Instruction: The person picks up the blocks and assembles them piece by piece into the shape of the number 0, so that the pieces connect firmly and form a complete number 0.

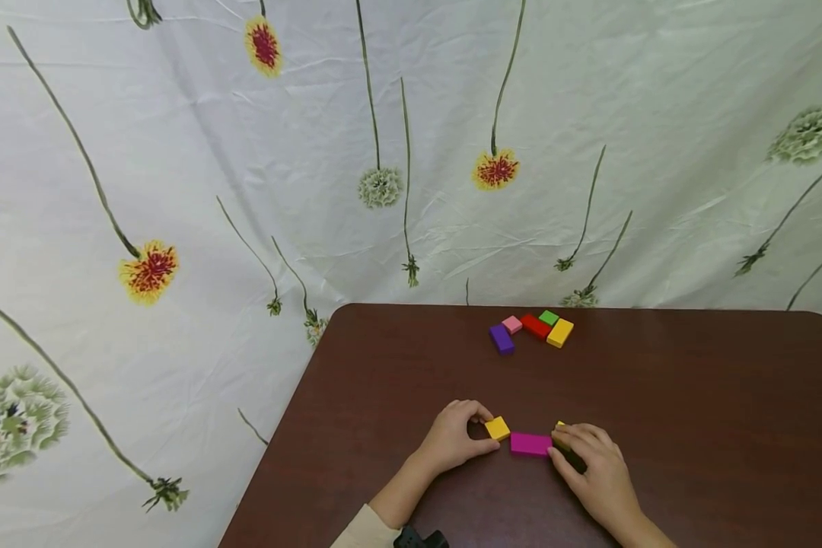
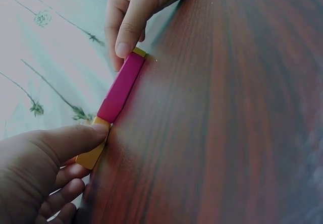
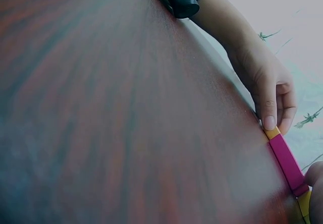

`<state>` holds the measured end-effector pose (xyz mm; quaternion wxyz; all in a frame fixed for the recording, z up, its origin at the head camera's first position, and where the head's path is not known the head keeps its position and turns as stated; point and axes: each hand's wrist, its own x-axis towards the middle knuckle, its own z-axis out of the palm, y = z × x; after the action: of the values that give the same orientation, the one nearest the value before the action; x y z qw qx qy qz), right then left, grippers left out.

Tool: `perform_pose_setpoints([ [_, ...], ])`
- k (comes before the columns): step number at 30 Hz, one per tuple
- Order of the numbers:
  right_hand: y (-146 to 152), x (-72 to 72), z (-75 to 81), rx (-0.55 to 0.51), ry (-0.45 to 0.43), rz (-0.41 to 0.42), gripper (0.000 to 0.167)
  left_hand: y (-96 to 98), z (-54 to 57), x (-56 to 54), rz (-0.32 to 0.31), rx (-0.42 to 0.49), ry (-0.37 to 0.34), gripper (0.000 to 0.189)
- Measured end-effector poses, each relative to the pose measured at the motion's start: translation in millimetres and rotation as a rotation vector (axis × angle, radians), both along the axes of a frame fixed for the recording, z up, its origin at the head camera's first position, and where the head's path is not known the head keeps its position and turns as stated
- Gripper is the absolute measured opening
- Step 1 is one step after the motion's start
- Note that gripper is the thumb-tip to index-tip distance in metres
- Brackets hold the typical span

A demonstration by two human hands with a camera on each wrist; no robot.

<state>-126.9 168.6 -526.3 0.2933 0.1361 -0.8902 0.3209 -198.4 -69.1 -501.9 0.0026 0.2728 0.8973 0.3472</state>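
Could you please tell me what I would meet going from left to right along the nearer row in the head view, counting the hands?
Left hand → yellow block → magenta block → right hand.

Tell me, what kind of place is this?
Probably an indoor tabletop play spot: there's a dark brown, wood-grained table with rounded corners, a magenta rectangular block on it, and a creased, pale, flower-printed sheet behind.

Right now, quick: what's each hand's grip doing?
Left hand: closed, pinching a yellow block.
Right hand: closed, holding a second yellow block, mostly hidden, beside the magenta block.
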Motion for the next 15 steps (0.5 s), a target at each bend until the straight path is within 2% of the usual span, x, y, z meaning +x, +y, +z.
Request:
perform_pose_setpoints([
  [15,1.5,-2.0,-1.3,0.000,0.026,0.003,0.027,-2.7,-0.7,1.7,-0.023,-0.020,-0.009,0.034],
])
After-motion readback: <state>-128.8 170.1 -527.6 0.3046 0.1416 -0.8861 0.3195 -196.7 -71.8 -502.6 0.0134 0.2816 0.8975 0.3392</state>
